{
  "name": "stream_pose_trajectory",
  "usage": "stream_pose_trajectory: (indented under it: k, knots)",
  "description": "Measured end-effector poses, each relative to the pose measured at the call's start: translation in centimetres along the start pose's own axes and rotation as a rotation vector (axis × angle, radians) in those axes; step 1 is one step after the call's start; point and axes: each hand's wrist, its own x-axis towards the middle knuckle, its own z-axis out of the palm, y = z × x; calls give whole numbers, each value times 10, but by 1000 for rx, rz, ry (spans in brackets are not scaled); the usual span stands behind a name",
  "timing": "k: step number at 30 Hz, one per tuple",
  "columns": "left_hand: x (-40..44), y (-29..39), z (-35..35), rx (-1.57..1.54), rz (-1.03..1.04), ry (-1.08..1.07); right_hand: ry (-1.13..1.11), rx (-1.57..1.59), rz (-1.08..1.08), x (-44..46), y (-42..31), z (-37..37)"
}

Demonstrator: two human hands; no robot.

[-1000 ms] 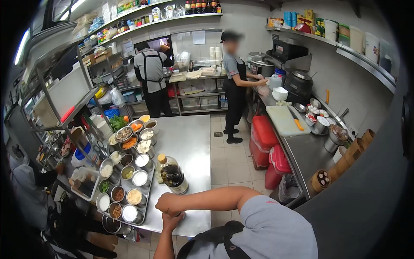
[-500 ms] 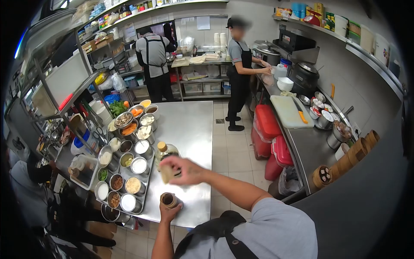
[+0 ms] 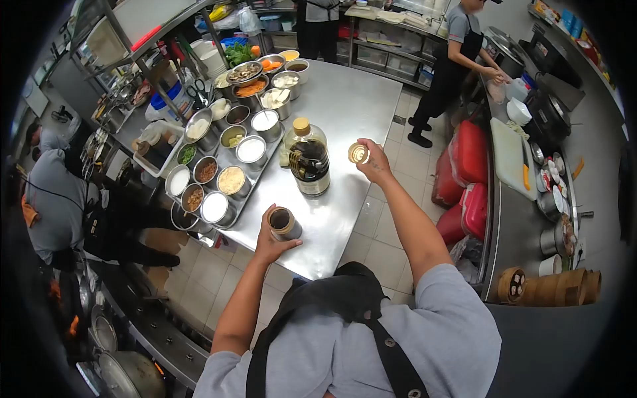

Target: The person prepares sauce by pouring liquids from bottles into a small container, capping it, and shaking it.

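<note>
My left hand [image 3: 269, 240] is wrapped around a small open jar [image 3: 286, 229] with dark contents, near the table's front edge. To the right, my right hand [image 3: 375, 161] holds a round lid [image 3: 359, 154] by its rim, its gold-coloured inside facing up. Between and beyond my hands, a large bottle [image 3: 309, 159] of dark liquid stands upright with a yellow cap on. Left of the bottle, a metal tray [image 3: 255, 190] carries several metal containers, among them one of pale chopped pieces [image 3: 231, 180] and one of white contents [image 3: 216, 208].
The steel table [image 3: 361, 83] stretches away ahead. Red bins [image 3: 459, 162] stand on the floor at right, beside a counter with a cutting board [image 3: 509, 159] and a yellow-handled knife [image 3: 526, 178]. Co-workers stand at the back and left, one at the right counter [image 3: 458, 60].
My right hand, blurred beside the bottle before, has moved right, and the lid now shows clearly in it. My left hand keeps hold of the jar. The camera view has shifted.
</note>
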Motion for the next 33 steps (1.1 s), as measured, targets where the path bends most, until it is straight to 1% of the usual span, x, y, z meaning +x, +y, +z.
stream_pose_trajectory:
  k: [2,3,4,5,8,12,15,19,23,25,28,31,33]
  knots:
    - [-8,-6,-6,27,-32,-35,-26,47,-53,4,7,18]
    - [-14,-8,-11,99,-104,-36,-39,68,-78,8,11,26]
    - [-21,-8,-16,168,-176,-37,-41,65,-152,14,19,37]
    - [-29,-9,-19,236,-248,-39,-57,77,-150,20,22,44]
    - [-57,-11,-21,173,-298,146,-114,87,-171,40,27,65]
    - [-90,-10,-30,248,-398,253,-268,2,-219,65,28,84]
    - [-112,-14,-33,237,-486,287,-339,58,-271,73,16,86]
    - [-125,-4,-28,221,-502,340,-421,182,-275,85,19,100]
    - [-129,-3,-26,242,-506,345,-295,131,-220,71,25,97]
    - [-131,-1,-24,265,-513,322,-296,82,-193,61,29,87]
    - [-121,4,-23,297,-499,272,-239,153,-163,49,39,85]
    - [-109,12,-27,324,-458,247,-101,211,-133,28,36,76]
    - [-97,22,-31,337,-407,251,63,212,-4,13,30,83]
